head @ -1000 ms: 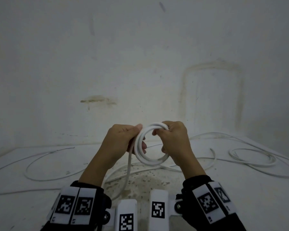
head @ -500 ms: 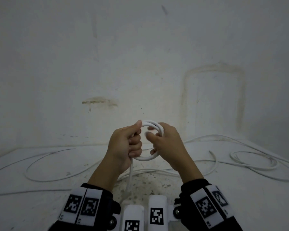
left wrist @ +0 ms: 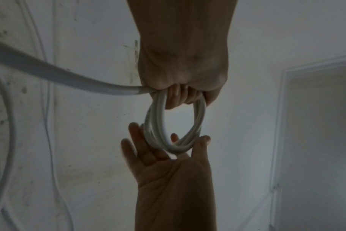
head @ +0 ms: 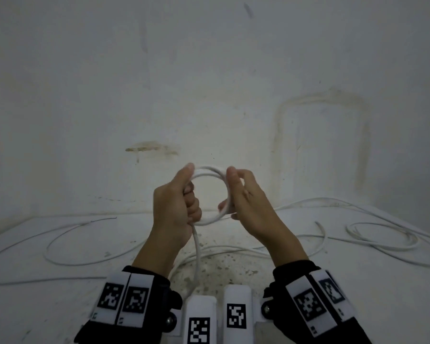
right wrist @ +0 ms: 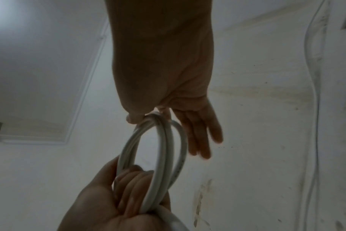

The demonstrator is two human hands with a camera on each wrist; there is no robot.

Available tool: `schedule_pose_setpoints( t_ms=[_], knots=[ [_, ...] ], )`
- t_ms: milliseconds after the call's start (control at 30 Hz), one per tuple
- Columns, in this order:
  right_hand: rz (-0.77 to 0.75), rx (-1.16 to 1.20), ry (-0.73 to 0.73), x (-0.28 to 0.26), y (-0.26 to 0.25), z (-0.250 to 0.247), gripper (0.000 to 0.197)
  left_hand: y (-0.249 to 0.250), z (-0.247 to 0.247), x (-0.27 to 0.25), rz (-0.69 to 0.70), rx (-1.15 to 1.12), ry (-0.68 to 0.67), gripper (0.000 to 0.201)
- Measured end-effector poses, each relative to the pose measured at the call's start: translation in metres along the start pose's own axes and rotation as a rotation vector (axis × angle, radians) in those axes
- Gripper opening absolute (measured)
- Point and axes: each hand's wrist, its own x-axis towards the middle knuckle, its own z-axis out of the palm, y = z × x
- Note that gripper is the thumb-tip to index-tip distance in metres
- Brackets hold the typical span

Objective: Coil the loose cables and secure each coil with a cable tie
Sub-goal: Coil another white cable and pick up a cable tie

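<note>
Stained white wall (head: 209, 83), faint rectangular outline (head: 320, 145), speckled white floor (head: 47, 306), dim flat light

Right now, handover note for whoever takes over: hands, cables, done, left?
Left hand: grips the white coil on its left side, fingers curled through the loops.
Right hand: thumb pinches the coil's right side, fingers straight.
Coil is held up above the floor; its tail hangs down.
Done: a few loops wound.
Left: wind the tail, tie the coil, then the loose cables on the floor. No cable tie in view.
</note>
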Motion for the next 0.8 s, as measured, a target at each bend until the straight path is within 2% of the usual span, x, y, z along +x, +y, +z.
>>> schedule_pose_setpoints(
  t_ms=[67,100,167,233,267,333,400,500,600,700,733,800],
  knots=[
    [0.122,-0.023,-0.017,-0.001,-0.003,-0.005,0.055,0.005,0.001,-0.001,0.087,-0.113,0.102,0.047],
    [0.182,-0.019,-0.089,-0.002,-0.005,-0.008,0.056,0.007,0.001,-0.001,0.123,-0.164,0.149,0.047],
    [0.276,0.029,-0.371,-0.008,-0.012,-0.008,0.066,0.011,0.000,-0.002,0.182,-0.235,0.234,0.047],
    [0.367,0.088,-0.694,-0.014,-0.017,0.000,0.085,0.014,-0.001,-0.002,0.224,-0.273,0.301,0.048],
    [0.412,0.091,-0.809,-0.016,-0.018,0.005,0.095,0.015,-0.002,-0.003,0.239,-0.284,0.326,0.048],
    [0.500,0.085,-0.905,-0.015,-0.014,0.014,0.108,0.019,-0.003,-0.004,0.262,-0.297,0.360,0.048],
    [0.559,0.142,-0.877,-0.015,-0.010,0.016,0.114,0.024,-0.005,-0.003,0.269,-0.325,0.375,0.048],
    [0.564,0.198,-0.727,-0.013,-0.007,0.008,0.112,0.028,-0.008,0.002,0.218,-0.375,0.374,0.047],
    [0.579,0.174,-0.500,-0.010,-0.010,0.004,0.094,0.020,-0.003,0.003,0.117,-0.347,0.339,0.045],
    [0.588,0.258,-0.208,-0.004,-0.007,0.006,0.081,0.011,0.004,0.002,0.053,-0.280,0.308,0.045],
    [0.555,0.294,-0.133,-0.002,-0.005,0.006,0.071,0.010,0.004,0.002,0.038,-0.268,0.302,0.045],
    [0.467,0.418,-0.026,0.001,-0.002,0.005,0.038,0.010,0.004,0.004,-0.006,-0.249,0.284,0.045]
  ],
)
